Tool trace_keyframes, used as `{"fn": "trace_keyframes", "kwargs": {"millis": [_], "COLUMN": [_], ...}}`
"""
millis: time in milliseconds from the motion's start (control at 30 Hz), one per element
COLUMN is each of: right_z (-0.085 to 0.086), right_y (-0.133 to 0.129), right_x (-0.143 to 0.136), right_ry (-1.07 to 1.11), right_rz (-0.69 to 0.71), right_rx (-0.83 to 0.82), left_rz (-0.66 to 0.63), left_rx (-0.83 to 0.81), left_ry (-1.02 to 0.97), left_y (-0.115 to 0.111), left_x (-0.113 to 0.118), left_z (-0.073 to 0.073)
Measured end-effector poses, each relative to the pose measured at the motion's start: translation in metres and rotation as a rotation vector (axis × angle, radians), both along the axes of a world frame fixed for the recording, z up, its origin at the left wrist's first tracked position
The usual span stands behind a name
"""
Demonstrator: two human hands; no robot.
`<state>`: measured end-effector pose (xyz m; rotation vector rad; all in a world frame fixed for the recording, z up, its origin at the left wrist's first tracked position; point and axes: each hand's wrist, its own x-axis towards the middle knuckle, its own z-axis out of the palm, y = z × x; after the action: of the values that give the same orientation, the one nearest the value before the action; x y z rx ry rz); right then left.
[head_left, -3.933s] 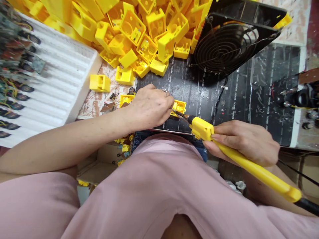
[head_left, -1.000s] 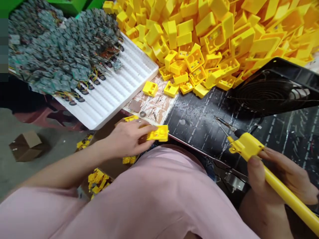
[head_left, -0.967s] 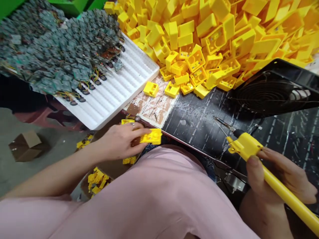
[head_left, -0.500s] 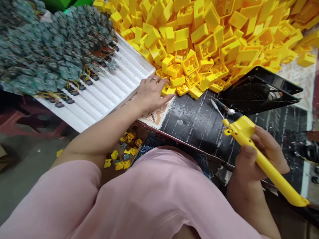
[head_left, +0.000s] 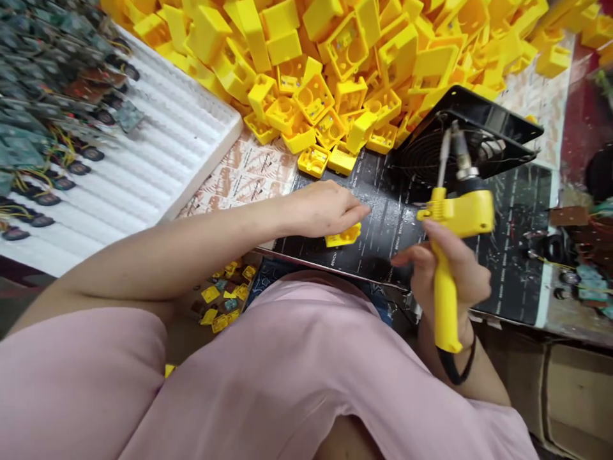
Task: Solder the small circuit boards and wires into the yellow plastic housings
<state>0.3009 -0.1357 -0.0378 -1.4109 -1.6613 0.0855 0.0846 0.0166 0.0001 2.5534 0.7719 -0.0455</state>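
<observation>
My left hand (head_left: 318,207) reaches over the black mat (head_left: 512,275), its fingers closed over a small open yellow plastic case (head_left: 343,237) near the front edge. The fingertips partly hide this case. My right hand (head_left: 462,278) is wrapped round the handle of a yellow soldering gun (head_left: 446,313). Its metal tip and a thin feed tube point up and away, in front of a black fan (head_left: 498,115), touching no case. A big heap of yellow plastic cases (head_left: 311,99) lies beyond my left hand.
Green circuit boards with wires and small round parts (head_left: 43,147) cover part of a white foam sheet (head_left: 158,140) on the left. More boards (head_left: 589,281) lie at the right edge. Cases and scraps (head_left: 223,297) are below the table, and a cardboard box (head_left: 579,390) stands lower right.
My left hand has drawn a yellow case from the heap's edge onto the mat near me. My right hand has turned the soldering gun more upright and moved it left. The view has shifted right.
</observation>
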Motion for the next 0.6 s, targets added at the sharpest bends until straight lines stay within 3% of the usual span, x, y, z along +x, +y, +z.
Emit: {"fn": "trace_keyframes", "kwargs": {"millis": [67,133,300,367,500,600], "right_z": [0.0,-0.002,-0.012,-0.016,-0.019,-0.019], "right_y": [0.005,0.008,0.013,0.016,0.025,0.029], "right_x": [-0.004,-0.005,-0.007,-0.013,-0.031,-0.04], "right_ry": [-0.081,-0.121,-0.141,-0.138,-0.137,-0.144], "right_rz": [0.066,0.113,0.272,0.331,0.342,0.239], "right_rx": [0.031,0.03,-0.035,-0.051,-0.032,-0.041], "left_rz": [-0.041,-0.001,0.303,0.272,0.059,0.099], "left_rx": [0.124,0.195,0.142,0.102,0.092,0.191], "left_ry": [-0.034,-0.16,-0.377,-0.381,-0.303,-0.199], "left_y": [0.013,0.021,0.026,0.021,0.006,0.003], "left_x": [0.009,0.008,-0.04,-0.063,-0.088,-0.09], "left_z": [-0.004,-0.01,-0.016,-0.019,-0.03,-0.031]}}
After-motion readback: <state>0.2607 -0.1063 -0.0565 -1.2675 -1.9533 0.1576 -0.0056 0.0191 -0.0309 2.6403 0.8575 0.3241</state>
